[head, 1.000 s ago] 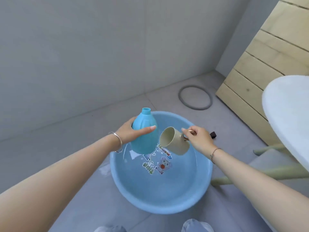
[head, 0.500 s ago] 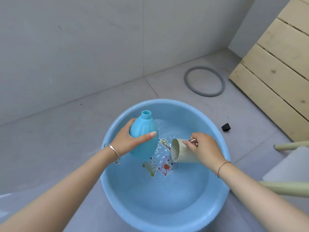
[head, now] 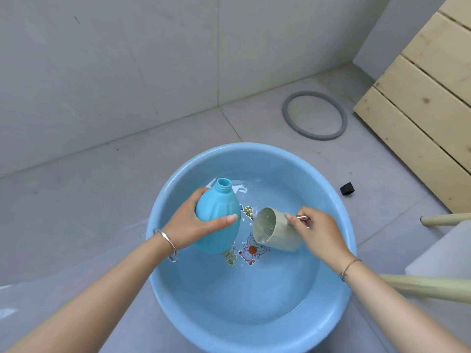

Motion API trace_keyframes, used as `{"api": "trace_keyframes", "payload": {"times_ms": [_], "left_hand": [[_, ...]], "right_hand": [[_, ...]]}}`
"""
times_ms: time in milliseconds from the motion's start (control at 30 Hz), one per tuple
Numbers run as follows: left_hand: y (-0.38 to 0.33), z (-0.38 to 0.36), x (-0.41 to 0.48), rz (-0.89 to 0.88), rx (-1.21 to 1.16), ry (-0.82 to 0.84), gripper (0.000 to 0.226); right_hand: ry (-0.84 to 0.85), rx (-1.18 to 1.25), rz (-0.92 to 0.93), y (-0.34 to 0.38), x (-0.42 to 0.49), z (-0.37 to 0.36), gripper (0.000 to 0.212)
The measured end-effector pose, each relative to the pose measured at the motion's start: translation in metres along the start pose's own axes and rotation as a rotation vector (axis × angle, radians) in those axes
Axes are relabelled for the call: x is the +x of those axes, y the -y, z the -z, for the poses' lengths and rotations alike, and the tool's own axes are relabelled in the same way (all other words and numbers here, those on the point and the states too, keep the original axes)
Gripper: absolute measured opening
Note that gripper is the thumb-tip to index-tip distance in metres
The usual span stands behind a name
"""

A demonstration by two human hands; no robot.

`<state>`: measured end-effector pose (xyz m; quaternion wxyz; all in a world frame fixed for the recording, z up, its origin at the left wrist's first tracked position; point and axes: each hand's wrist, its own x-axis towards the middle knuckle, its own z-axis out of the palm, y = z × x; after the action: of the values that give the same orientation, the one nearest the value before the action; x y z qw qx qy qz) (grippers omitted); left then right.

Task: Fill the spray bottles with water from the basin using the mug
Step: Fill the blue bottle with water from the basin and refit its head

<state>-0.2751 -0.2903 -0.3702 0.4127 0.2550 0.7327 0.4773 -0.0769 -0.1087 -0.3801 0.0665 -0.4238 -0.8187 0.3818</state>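
A light blue basin (head: 339, 296) of water sits on the grey floor, a cartoon print on its bottom. My left hand (head: 188, 225) grips a blue spray bottle (head: 216, 217) without its cap, held upright over the basin's left half, its neck open. Just right of it, my right hand (head: 318, 233) holds a beige mug (head: 277, 231) by its metal handle. The mug lies tilted with its mouth toward the bottle, low over the water, and water glints inside it.
A grey rubber ring (head: 314, 115) lies on the floor beyond the basin. A small black block (head: 347, 188) sits at the basin's right. Pale wooden planks (head: 420, 103) lean at the right, with pale wooden legs (head: 430, 289) and a white surface (head: 443, 256) nearby.
The view has dropped closer over the basin. Both hands came down with the bottle and mug; the mug has sunk toward the water and now holds some.
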Motion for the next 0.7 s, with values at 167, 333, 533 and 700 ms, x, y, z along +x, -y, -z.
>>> {"api": "trace_keyframes", "payload": {"times_ms": [167, 333, 533, 700], "left_hand": [[0.008, 0.000, -0.002, 0.007, 0.034, -0.011, 0.078], [0.011, 0.001, -0.003, -0.013, 0.068, -0.003, 0.077], [0.010, 0.000, -0.007, -0.073, 0.191, 0.031, 0.078], [0.011, 0.001, -0.008, -0.111, 0.310, 0.052, 0.080]], "right_hand": [[-0.036, 0.241, -0.114, 0.003, -0.012, 0.019, 0.045], [-0.097, 0.447, -0.144, 0.015, -0.025, 0.031, 0.041], [-0.126, 0.575, -0.120, 0.035, -0.032, 0.047, 0.036], [-0.152, 0.643, -0.052, 0.056, -0.036, 0.054, 0.031]]}}
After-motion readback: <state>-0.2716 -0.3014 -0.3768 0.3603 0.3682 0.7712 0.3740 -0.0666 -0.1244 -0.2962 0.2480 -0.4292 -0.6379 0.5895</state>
